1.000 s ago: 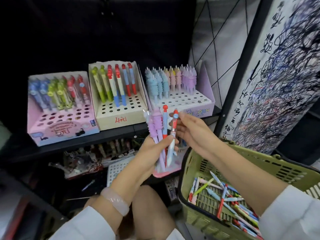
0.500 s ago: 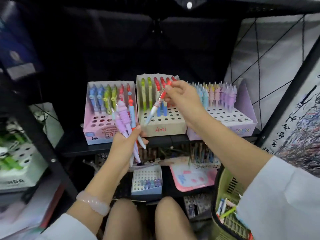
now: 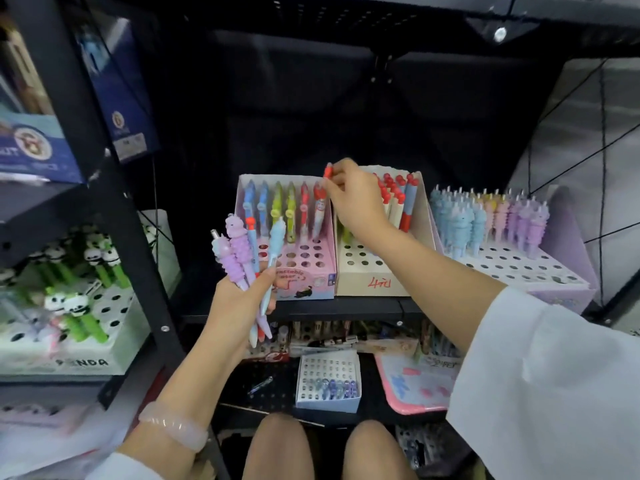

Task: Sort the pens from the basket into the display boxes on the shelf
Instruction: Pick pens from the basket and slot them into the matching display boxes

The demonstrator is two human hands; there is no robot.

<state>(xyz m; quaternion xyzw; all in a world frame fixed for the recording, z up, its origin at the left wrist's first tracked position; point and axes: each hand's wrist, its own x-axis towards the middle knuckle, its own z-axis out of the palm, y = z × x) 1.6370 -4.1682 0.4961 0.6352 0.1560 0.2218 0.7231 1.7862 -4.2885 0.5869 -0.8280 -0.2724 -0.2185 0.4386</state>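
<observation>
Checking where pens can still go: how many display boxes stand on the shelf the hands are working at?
3: the pink box on the left, the cream box in the middle, partly behind the right hand, and the lilac box on the right.

White sleeves (image 3: 540, 382); pale pink bangle (image 3: 173, 427) on left wrist.

Shelving: you face a black metal rack (image 3: 114, 202) with dark shelves.
Backdrop: black fabric (image 3: 311, 109) hangs behind it.
Right: you see a grey wall (image 3: 588, 133).
Light: dim, shadowed above.
</observation>
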